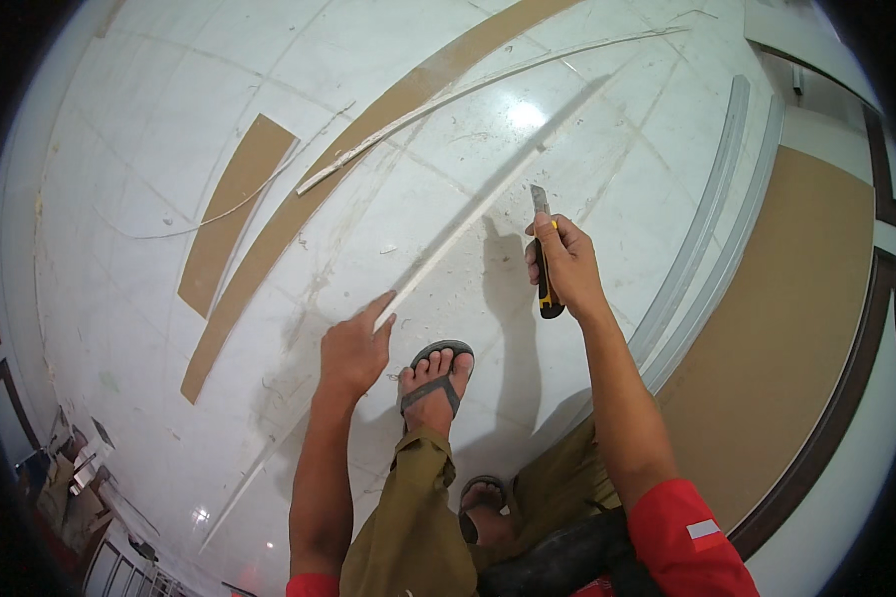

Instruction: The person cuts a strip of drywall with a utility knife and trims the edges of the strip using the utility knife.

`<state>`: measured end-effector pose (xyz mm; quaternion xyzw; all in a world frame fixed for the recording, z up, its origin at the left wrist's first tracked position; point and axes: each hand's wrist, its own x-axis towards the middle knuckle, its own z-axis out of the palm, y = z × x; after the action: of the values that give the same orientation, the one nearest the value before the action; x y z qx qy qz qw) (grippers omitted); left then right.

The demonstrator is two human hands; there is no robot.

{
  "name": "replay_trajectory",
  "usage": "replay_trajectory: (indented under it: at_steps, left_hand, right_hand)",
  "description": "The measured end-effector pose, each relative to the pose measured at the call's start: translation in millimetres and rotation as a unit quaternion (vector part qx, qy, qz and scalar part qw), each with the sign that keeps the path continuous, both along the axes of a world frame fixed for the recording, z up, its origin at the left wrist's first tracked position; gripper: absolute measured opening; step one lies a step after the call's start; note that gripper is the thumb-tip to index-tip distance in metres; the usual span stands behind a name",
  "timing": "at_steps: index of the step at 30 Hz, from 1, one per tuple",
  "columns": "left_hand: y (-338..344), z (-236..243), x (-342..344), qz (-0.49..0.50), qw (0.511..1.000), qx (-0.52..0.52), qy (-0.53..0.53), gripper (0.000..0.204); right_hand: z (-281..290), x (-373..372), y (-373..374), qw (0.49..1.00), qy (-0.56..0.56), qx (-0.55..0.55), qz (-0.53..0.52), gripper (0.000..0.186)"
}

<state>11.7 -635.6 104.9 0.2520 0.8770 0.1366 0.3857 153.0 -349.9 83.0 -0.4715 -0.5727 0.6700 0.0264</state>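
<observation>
My left hand is closed on a long narrow white strip, thumb and index finger gripping its edge. The strip runs diagonally over the floor, from the lower left up to the far right, and its exact material cannot be told. In my right hand is a yellow and black utility knife, held upright with its blade out and pointing away from me. The knife is to the right of the strip and apart from it.
Brown board offcuts, one long and one short, lie at the left. A thin pale strip crosses the long one. Grey metal channels and a large brown board are at the right. My sandalled foot stands beside the strip.
</observation>
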Motion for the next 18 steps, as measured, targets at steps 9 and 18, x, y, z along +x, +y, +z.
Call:
replay_trajectory:
  at_steps: [9, 18]
  left_hand:
    - [-34.9, -20.7, 9.8, 0.030, 0.997, 0.020, 0.068, 0.036]
    - [-55.8, -31.1, 7.5, 0.025, 0.991, 0.083, 0.100, 0.035]
  right_hand:
    - [7.7, 3.2, -0.1, 1.000, 0.000, -0.015, -0.014, 0.041]
    - [2.7, -2.0, -20.2, 0.995, 0.053, -0.003, 0.080, 0.030]
